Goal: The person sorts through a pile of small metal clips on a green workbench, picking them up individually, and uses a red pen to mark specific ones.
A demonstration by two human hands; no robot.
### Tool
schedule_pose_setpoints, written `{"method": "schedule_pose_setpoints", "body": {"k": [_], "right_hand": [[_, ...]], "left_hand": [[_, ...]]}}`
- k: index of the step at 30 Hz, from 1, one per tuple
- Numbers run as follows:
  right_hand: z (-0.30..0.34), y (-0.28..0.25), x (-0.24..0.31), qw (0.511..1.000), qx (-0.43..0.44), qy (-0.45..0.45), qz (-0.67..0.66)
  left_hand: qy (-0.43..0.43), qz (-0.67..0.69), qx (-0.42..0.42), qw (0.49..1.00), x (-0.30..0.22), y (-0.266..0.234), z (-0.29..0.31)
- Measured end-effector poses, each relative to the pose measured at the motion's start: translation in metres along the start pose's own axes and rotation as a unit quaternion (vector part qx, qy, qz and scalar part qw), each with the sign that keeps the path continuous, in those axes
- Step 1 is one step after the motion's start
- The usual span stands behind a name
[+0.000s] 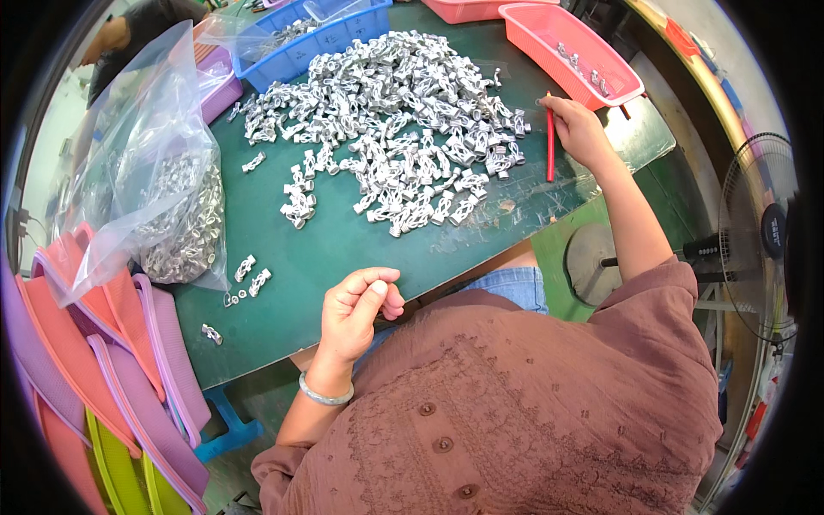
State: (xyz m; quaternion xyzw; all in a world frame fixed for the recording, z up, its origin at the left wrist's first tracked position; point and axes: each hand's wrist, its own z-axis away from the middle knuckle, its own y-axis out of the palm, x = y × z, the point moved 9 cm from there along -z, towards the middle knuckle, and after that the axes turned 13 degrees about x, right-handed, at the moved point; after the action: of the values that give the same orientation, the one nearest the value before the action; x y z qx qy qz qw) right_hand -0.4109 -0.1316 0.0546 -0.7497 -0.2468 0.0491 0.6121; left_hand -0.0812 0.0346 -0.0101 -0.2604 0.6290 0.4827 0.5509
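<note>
A big heap of small silvery-grey twisted metal parts (403, 120) covers the middle of the green table (343, 257). My left hand (360, 305) is closed by the table's near edge, thumb pressed to the curled fingers. What it holds, if anything, is hidden. Out to the right, my right hand (577, 124) has its fingertips closed on a slim red rod (550, 159), which points down toward the table's near edge. Left of my left hand lie a few loose parts (259, 282) and some tiny rings (242, 293).
A clear plastic bag (176, 215) of similar parts stands at the left. Behind the heap is a blue basket (318, 47); a pink basket (558, 43) with several parts is at far right. Stacked coloured baskets (129, 369) fill the lower left. A fan (760, 232) stands right.
</note>
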Motion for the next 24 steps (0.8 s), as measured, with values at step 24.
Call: {"method": "schedule_pose_setpoints", "body": {"k": [24], "right_hand": [[-0.059, 0.032, 0.142, 0.987, -0.030, -0.095, 0.126]], "left_hand": [[-0.003, -0.020, -0.009, 1.000, -0.001, 0.000, 0.001]]}}
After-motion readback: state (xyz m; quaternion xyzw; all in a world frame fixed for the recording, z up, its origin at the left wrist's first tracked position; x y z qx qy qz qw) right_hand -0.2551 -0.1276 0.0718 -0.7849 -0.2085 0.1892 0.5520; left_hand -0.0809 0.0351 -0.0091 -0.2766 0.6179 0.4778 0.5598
